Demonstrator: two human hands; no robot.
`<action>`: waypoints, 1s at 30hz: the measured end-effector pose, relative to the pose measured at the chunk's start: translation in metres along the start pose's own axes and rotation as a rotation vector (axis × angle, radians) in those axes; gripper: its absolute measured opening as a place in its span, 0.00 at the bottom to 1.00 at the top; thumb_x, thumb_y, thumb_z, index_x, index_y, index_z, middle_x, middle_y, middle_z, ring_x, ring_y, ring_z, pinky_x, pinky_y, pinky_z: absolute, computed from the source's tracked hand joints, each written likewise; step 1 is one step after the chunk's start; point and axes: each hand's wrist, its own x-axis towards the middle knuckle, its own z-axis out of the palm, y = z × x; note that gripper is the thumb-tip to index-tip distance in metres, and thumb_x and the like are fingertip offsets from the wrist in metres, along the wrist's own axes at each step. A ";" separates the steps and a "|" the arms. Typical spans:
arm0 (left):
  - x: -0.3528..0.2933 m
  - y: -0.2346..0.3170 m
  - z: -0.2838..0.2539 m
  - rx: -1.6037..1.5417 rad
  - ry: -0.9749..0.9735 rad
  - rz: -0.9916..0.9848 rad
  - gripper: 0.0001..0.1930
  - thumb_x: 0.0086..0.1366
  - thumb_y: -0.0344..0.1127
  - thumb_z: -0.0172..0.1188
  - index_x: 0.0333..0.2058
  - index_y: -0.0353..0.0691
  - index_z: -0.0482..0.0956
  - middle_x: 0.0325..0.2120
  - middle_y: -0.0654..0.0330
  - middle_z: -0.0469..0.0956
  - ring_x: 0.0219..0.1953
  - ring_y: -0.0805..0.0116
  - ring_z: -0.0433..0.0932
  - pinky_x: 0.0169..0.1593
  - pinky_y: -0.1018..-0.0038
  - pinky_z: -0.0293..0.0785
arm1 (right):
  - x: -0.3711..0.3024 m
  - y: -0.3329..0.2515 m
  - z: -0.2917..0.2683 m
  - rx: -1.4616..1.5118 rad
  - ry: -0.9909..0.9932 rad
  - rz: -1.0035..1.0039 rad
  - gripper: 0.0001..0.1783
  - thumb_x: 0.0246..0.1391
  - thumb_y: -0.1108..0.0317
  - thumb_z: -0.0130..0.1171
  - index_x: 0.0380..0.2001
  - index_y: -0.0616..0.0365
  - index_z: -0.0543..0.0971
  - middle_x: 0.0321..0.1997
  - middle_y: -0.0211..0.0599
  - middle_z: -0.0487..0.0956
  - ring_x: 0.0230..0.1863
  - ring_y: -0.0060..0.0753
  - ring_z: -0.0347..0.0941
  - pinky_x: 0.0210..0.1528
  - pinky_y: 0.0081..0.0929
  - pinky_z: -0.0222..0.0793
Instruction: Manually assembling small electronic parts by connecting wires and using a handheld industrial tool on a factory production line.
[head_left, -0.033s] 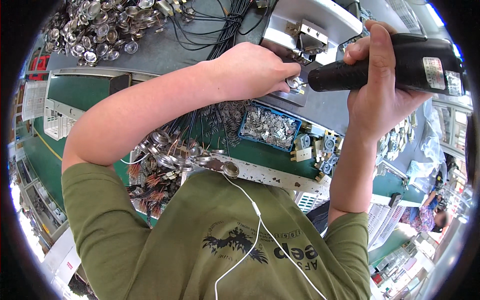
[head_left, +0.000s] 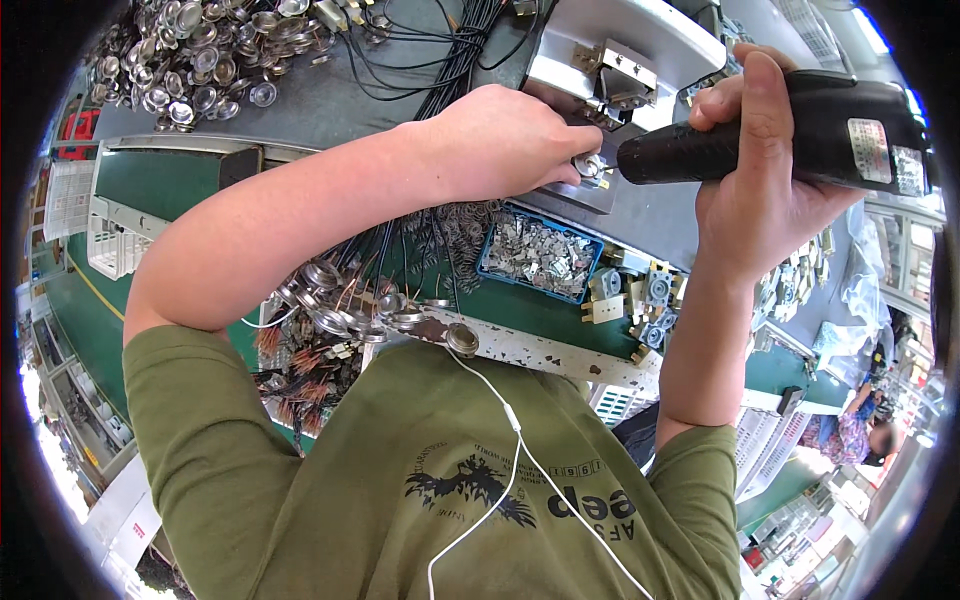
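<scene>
My left hand (head_left: 500, 140) reaches across the bench, its fingers pinching a small round metal part (head_left: 590, 165) against a grey fixture plate (head_left: 585, 195). My right hand (head_left: 770, 190) is wrapped around a black electric screwdriver (head_left: 850, 125) held level, its nose pointing left. The nose (head_left: 640, 160) sits right beside the small part and my left fingertips. A white metal bracket (head_left: 620, 55) stands just behind the fixture.
A blue tray (head_left: 540, 255) of small metal pieces lies below my hands. Round metal caps (head_left: 200, 60) are heaped at the far left, next to a bundle of black wires (head_left: 450, 50). Wired round parts (head_left: 340, 310) lie near my chest. Another person (head_left: 860, 435) is at lower right.
</scene>
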 end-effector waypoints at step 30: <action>0.000 -0.004 0.007 0.030 0.055 0.059 0.14 0.69 0.46 0.59 0.45 0.44 0.75 0.27 0.56 0.82 0.35 0.52 0.84 0.37 0.57 0.80 | -0.003 0.008 -0.006 -0.055 -0.073 -0.070 0.05 0.58 0.81 0.65 0.35 0.73 0.80 0.20 0.41 0.78 0.20 0.31 0.76 0.26 0.27 0.74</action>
